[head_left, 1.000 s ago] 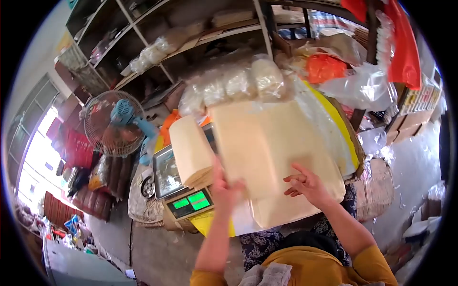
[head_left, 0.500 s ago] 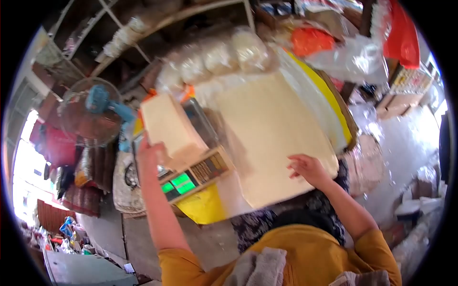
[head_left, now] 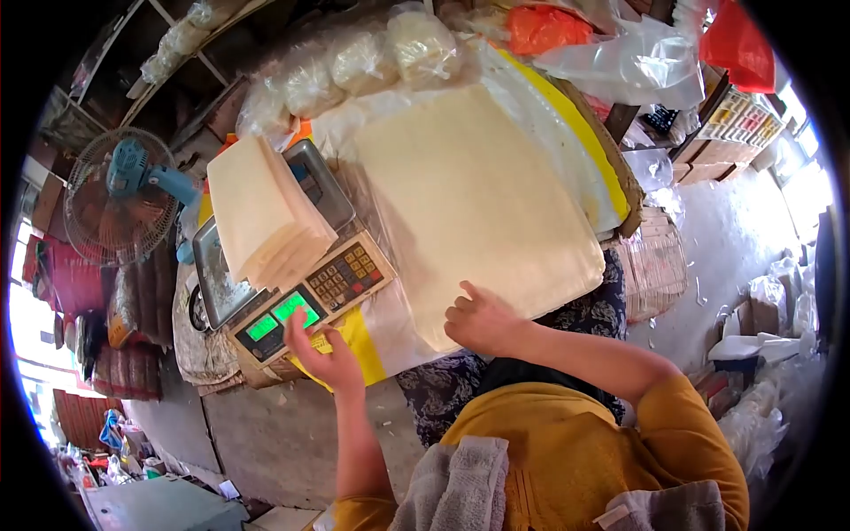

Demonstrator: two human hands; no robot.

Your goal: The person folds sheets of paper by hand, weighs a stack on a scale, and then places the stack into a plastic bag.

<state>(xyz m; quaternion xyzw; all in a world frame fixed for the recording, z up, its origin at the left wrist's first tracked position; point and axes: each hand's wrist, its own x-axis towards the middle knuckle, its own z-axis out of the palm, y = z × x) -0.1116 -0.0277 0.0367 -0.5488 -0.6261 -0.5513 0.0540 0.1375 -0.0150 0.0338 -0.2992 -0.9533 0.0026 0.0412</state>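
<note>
My left hand [head_left: 326, 356] is at the lower edge of the digital scale [head_left: 305, 305], its fingers apart and a fingertip over the lit green display [head_left: 292, 308]. Nothing is held in it. A folded bundle of thin cream sheets [head_left: 257, 208] rests on the scale's metal tray [head_left: 209, 265], its layers fanned at the near end. To the right lies a large flat stack of cream sheets [head_left: 478, 195]. My right hand [head_left: 482, 320] is over that stack's near edge, index finger stretched out and the others loosely bent, with nothing visible in it.
Knotted clear plastic bags [head_left: 363, 64] of pale contents line the back of the table. A blue fan [head_left: 128, 173] stands at the left. Red bags [head_left: 549, 31] and clear plastic [head_left: 629, 66] lie at the back right. Cardboard [head_left: 653, 265] stands beyond the stack's right side.
My left hand has left the side of the folded bundle and come down to the scale's display. My right hand has moved left along the stack's near edge. The view has shifted.
</note>
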